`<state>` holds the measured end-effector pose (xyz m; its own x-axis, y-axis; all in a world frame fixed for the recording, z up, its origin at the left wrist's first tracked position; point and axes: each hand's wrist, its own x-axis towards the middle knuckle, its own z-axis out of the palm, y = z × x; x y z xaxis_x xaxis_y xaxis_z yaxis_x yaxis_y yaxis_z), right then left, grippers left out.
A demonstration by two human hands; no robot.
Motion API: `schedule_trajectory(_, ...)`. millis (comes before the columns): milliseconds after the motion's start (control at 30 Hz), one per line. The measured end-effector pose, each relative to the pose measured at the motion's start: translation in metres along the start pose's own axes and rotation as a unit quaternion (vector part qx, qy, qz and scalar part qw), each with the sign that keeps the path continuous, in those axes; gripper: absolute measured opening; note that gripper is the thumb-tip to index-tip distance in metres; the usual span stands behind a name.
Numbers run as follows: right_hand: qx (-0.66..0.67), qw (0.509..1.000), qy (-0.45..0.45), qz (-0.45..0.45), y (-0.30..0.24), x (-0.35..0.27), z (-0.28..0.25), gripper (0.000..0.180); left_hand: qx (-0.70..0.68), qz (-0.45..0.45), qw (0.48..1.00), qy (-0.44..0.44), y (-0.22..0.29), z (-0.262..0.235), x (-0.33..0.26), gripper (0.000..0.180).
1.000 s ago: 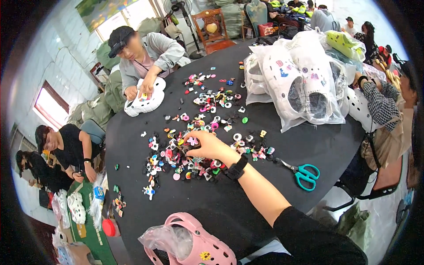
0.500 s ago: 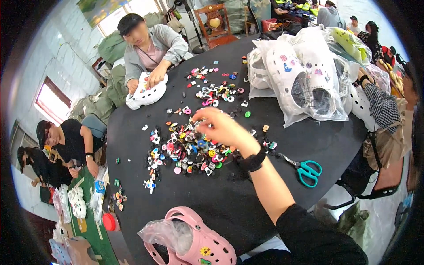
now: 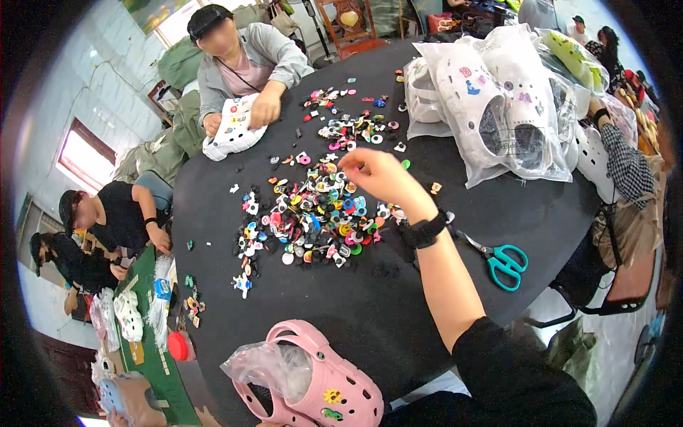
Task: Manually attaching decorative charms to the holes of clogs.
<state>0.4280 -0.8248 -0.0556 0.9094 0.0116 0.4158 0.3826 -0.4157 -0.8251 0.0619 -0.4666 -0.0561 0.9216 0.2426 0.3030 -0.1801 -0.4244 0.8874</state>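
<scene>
Many small charms [image 3: 313,213] lie under right hand [image 3: 380,178], fingers pinched, contents unclear; pick singly. Left hand unseen near pink clog [image 3: 313,377].

Right hand [image 3: 380,178]: I log it lifted off the heap of small coloured shoe charms [image 3: 313,213], where it pressed down a second ago; now raised above the heap's far edge, fingers curled, nearer the bagged white clogs [image 3: 498,92].

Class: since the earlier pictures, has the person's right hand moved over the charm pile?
Yes. The right hand has moved away from the person, from the middle of the pile of small colourful shoe charms to its far edge.
</scene>
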Motion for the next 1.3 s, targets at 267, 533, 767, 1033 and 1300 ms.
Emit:
schedule_trajectory(267,-0.128,0.95,-0.284,-0.026,0.042,-0.005,0.045,0.022,0.015,-0.03,0.999,-0.001,0.006,0.002,0.001,0.02)
schedule_trajectory(533,-0.345,0.928,-0.113,0.089,0.023,-0.007,-0.005,0.017,0.005,-0.01,1.0,0.011,0.002,0.003,0.0,0.02)
schedule_trajectory(767,-0.255,0.943,-0.215,0.003,0.02,-0.013,0.058,0.026,0.001,-0.005,1.0,0.007,0.003,0.003,0.0,0.019)
schedule_trajectory(1033,-0.21,0.974,-0.047,0.069,0.021,-0.006,0.025,0.018,0.033,0.002,0.999,0.013,-0.002,-0.001,-0.001,0.022)
schedule_trajectory(1300,-0.34,0.924,-0.172,0.026,0.021,-0.017,0.059,0.022,-0.003,-0.011,1.0,0.016,-0.004,-0.001,-0.002,0.022)
